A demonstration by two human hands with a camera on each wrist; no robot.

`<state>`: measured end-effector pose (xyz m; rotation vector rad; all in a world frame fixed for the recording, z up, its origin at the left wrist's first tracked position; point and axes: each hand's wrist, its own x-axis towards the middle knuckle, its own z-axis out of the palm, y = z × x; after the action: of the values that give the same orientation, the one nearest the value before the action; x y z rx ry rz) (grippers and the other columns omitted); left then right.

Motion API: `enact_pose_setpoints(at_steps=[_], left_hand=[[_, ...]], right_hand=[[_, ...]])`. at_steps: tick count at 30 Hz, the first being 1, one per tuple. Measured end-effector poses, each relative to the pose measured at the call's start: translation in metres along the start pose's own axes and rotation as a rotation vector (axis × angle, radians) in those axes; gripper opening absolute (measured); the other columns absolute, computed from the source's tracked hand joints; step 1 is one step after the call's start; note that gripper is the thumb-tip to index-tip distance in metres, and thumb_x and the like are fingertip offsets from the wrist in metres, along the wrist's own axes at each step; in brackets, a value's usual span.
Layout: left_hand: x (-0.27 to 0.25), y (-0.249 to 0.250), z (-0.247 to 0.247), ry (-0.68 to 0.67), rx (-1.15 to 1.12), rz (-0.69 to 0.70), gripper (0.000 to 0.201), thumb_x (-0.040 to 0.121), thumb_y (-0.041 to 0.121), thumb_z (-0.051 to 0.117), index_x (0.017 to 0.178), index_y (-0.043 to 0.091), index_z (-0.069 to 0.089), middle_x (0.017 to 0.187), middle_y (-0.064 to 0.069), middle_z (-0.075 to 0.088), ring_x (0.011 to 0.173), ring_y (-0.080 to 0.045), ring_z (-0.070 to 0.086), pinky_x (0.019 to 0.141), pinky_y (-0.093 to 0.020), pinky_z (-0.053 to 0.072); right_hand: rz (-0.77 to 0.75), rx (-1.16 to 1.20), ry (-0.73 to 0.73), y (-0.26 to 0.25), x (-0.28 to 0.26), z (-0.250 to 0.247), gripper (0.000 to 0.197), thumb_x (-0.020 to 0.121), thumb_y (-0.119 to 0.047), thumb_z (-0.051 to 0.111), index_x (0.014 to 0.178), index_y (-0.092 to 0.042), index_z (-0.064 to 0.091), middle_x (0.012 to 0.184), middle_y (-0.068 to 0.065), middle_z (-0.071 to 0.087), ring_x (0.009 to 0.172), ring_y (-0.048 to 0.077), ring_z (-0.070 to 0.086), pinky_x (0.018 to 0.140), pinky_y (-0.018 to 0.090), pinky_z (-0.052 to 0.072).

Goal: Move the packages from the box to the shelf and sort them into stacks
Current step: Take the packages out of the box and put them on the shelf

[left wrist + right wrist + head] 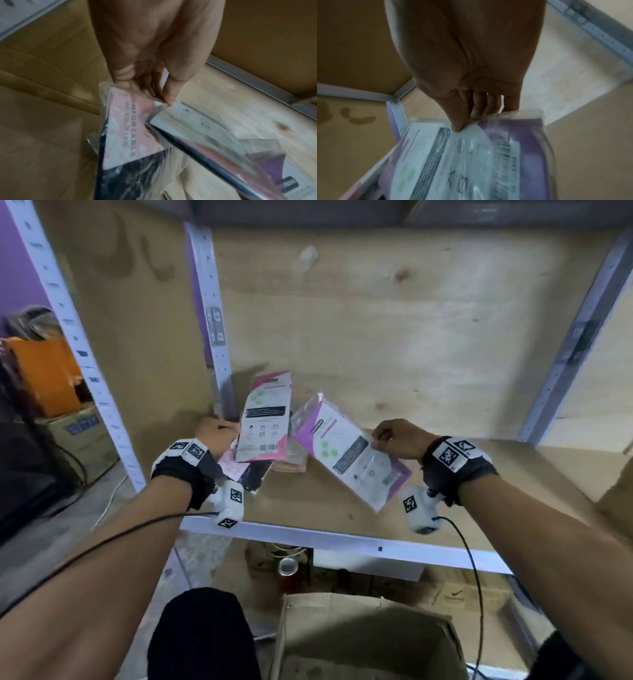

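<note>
Head view, near to far: cardboard box (370, 642) at the bottom edge, flaps raised, interior hard to read, so what remains inside cannot be told. Higher, over the plywood shelf (445, 371) with its pale metal rim: left hand (214, 436), grip pinched on a pink package (265, 419), a second pink-and-dark one apparently in the same grip; right hand (399, 440), grip closed on the edge of a purple package (349, 453), tilted and seemingly not yet laid flat. Just behind, a low pile (291, 460) of pinkish packets lying on the board. Judged early-to-middle: one pile begun, sorting unfinished. Thin, glossy, crinkly film sleeves over flat printed card; rough wood grain, perforated steel uprights.
</note>
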<state>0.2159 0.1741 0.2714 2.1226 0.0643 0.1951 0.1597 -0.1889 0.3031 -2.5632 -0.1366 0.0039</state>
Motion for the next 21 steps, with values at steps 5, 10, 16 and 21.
enact_pose_setpoints(at_steps=[5,10,16,21], left_hand=[[0.047,-0.018,-0.003,-0.052,-0.098,-0.196,0.014,0.097,0.013,0.054,0.092,0.016,0.067,0.091,-0.004,0.075,0.083,-0.023,0.054,0.083,-0.032,0.041],[0.081,-0.030,0.005,-0.046,0.015,-0.269,0.041,0.100,0.016,0.053,0.133,-0.010,0.054,0.137,-0.030,0.054,0.102,-0.029,0.057,0.081,-0.029,0.038],[0.113,-0.031,0.019,-0.058,0.210,-0.264,0.039,0.100,0.011,0.051,0.133,-0.010,0.053,0.137,-0.027,0.055,0.125,-0.039,0.055,0.099,-0.038,0.044],[0.124,-0.033,0.026,0.020,0.373,-0.192,0.029,0.092,0.008,0.063,0.117,-0.007,0.064,0.118,-0.025,0.066,0.104,-0.037,0.066,0.079,-0.035,0.048]], right_hand=[[0.129,0.402,-0.028,-0.012,0.052,0.030,0.004,0.094,-0.015,0.065,0.092,-0.012,0.066,0.086,0.006,0.060,0.079,0.021,0.055,0.071,0.029,0.044],[0.276,0.811,-0.102,-0.032,0.099,0.065,0.010,0.095,-0.005,0.060,0.099,-0.001,0.068,0.099,0.014,0.067,0.085,0.027,0.061,0.074,0.032,0.050],[0.407,0.859,-0.082,-0.041,0.152,0.107,0.006,0.095,-0.006,0.060,0.097,-0.002,0.064,0.109,0.020,0.063,0.098,0.032,0.063,0.098,0.040,0.051],[0.448,0.754,0.014,-0.040,0.176,0.130,0.015,0.087,-0.009,0.071,0.077,-0.001,0.064,0.098,0.024,0.071,0.082,0.031,0.068,0.088,0.048,0.058]])
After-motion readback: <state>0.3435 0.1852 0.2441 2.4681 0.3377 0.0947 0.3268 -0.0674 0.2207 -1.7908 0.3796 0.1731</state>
